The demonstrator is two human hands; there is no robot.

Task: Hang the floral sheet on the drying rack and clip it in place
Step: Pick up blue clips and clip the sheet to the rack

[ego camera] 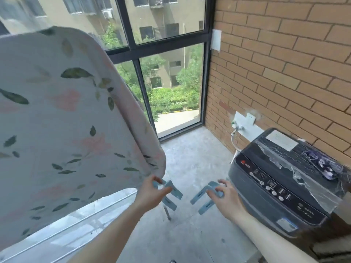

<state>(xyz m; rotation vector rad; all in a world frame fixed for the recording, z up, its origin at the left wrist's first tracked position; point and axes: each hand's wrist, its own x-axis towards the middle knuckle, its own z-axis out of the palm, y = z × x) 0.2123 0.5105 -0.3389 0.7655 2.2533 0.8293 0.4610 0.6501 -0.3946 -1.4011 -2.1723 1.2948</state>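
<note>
The floral sheet (pixel 62 118), pale with green leaves and pink flowers, hangs draped over the drying rack on the left; its lower right corner ends just above my left hand. White rails of the rack (pixel 79 219) show below the sheet. My left hand (pixel 152 192) pinches a light blue clip (pixel 171 194) by its handles, jaws pointing down and right. My right hand (pixel 226 198) pinches a second light blue clip (pixel 204 198), jaws pointing down and left. Both clips hang in the air, apart from the sheet.
A dark grey washing machine (pixel 281 179) wrapped partly in plastic film stands at the right against the brick wall (pixel 284 63). A tap and socket plate (pixel 245 120) sit behind it. A floor-to-ceiling window (pixel 171 73) is ahead, with bare concrete floor (pixel 193 154) between.
</note>
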